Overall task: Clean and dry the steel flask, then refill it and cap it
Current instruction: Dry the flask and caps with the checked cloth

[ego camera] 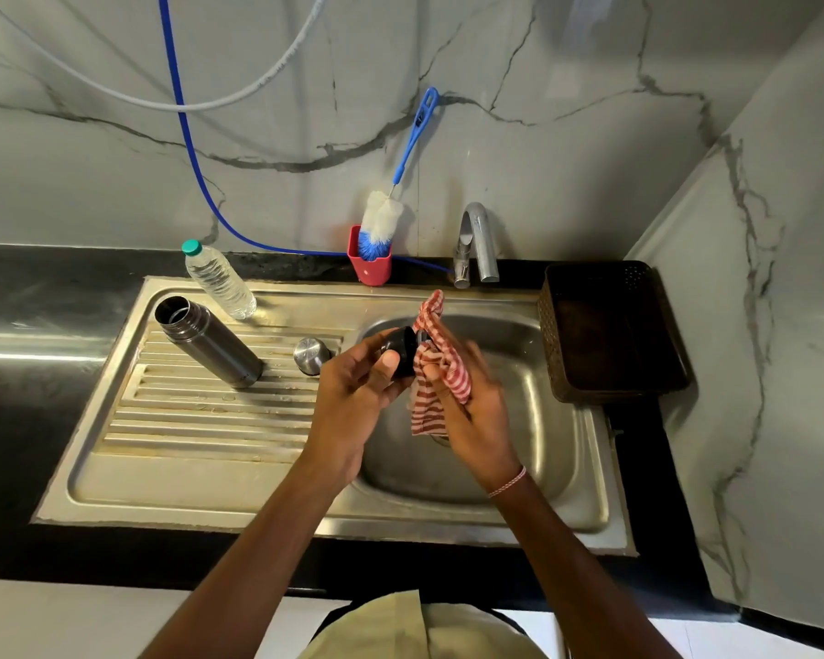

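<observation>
A pale marble-look wall [543, 135] with dark grey veins rises beyond the left grip [353, 397] and the right grip [472, 411]. A second such wall [781, 325] closes the corner far right of the right grip. A black bench [29, 373] runs below, with streaks of light glinting on it left of the left grip. A steel sink [210, 492] is set into it. A chrome tap [476, 240] stands just beyond the right grip.
</observation>
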The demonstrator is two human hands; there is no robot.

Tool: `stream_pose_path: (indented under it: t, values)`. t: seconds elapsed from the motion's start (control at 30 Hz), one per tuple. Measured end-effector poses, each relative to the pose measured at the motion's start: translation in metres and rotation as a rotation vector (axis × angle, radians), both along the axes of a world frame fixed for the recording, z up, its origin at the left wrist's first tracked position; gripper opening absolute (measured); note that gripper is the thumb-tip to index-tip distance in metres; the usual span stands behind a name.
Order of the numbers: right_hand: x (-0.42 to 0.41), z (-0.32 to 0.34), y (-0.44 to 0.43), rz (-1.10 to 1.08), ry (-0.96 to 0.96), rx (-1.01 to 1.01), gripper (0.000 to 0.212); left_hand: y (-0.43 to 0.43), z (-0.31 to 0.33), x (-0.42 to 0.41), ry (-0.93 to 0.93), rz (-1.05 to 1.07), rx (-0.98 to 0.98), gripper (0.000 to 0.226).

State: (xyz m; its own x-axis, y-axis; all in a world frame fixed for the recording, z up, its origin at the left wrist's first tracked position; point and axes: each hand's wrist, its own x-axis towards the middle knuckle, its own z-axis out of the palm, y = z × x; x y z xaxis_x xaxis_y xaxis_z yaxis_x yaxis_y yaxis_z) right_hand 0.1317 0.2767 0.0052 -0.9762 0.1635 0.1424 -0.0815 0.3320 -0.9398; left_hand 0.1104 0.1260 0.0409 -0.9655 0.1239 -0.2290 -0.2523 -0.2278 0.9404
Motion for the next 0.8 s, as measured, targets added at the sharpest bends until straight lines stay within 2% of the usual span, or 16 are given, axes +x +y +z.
stream_pose_path:
  t: [0.03,0.1,0.23,0.33,0.47,0.63,0.73,0.8]
  values:
    - [0.000,0.003,0.000,-0.007,-0.021,-0.128,0.039,-0.003,0.001,-0.001,-0.001,-0.041,-0.007,0.041]
    - [-0.002,0.006,0.002,-0.010,-0.127,-0.345,0.039,-0.010,0.001,-0.004,0.004,-0.139,-0.015,0.045]
    - [-0.005,0.023,0.014,0.014,-0.243,-0.606,0.031,-0.016,0.005,-0.007,0.031,-0.250,-0.065,0.046]
    - [-0.006,0.028,0.018,0.011,-0.210,-0.646,0.028,-0.013,0.007,-0.006,0.034,-0.248,-0.051,0.046]
    - [-0.005,0.033,0.019,0.042,-0.245,-0.736,0.012,-0.009,0.004,-0.004,0.006,-0.173,0.016,0.046]
    - [-0.002,0.034,0.022,0.092,-0.282,-0.729,0.025,-0.008,0.001,-0.001,-0.063,-0.119,0.116,0.039]
    - [-0.002,0.037,0.021,0.094,-0.258,-0.722,0.036,-0.006,0.000,0.000,-0.007,-0.113,0.034,0.042]
    - [-0.003,0.038,0.018,0.050,-0.236,-0.673,0.034,-0.007,0.001,-0.001,0.034,-0.134,-0.026,0.043]
